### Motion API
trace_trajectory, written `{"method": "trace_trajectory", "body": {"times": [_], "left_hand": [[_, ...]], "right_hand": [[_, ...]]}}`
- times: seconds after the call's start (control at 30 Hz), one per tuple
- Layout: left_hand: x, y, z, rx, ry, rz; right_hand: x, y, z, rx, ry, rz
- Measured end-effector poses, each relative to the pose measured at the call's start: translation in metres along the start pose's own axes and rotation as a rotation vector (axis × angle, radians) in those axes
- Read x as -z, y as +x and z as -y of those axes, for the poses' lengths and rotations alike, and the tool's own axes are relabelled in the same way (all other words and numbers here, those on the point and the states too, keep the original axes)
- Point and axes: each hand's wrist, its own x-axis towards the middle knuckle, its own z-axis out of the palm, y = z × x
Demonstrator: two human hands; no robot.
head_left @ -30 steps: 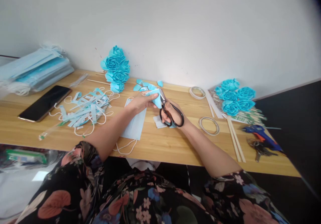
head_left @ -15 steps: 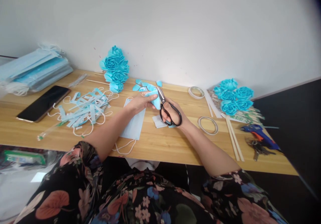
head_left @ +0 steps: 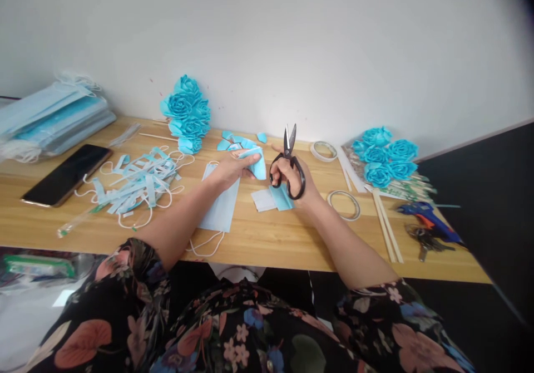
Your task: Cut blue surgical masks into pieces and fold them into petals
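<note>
My left hand (head_left: pixel 236 168) pinches a light-blue piece of mask fabric (head_left: pixel 257 165) with a curved edge. In my right hand (head_left: pixel 297 177) are black-handled scissors (head_left: pixel 287 149), blades pointing up and slightly apart, clear of the fabric. Below the hands lie a white and blue cut piece (head_left: pixel 280 196) and a whole face mask (head_left: pixel 217 206), partly under my left forearm. Behind my left hand several small blue cut pieces (head_left: pixel 237 141) are scattered near the wall.
On the left are a stack of masks (head_left: pixel 58 118), a phone (head_left: pixel 67 175) and a heap of strips with ear loops (head_left: pixel 142 182). Blue fabric roses (head_left: pixel 188 114) stand at the wall. To the right lie tape rolls (head_left: pixel 344 205), sticks (head_left: pixel 387 225), more roses (head_left: pixel 379 155), a glue gun (head_left: pixel 431 222) and keys (head_left: pixel 425 244).
The scissors have moved right, away from the fabric piece, and now point upward. The left hand keeps its hold on the piece. The view has shifted slightly.
</note>
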Motion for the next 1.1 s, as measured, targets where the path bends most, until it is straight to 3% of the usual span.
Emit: {"method": "trace_trajectory", "body": {"times": [0.17,0.43,0.77,1.1], "left_hand": [[-0.005,-0.004,-0.002,-0.023,-0.008,0.058],[-0.006,-0.004,0.000,0.002,0.030,0.151],[0.003,0.005,0.003,-0.011,-0.073,0.000],[0.004,0.004,0.002,-0.026,-0.034,0.005]], "right_hand": [[-0.001,-0.001,-0.002,0.040,-0.186,-0.022],[0.002,0.002,-0.013,0.047,-0.143,-0.042],[0.001,0.004,-0.011,0.055,-0.113,-0.102],[0.000,0.003,-0.010,0.065,-0.095,-0.109]]}}
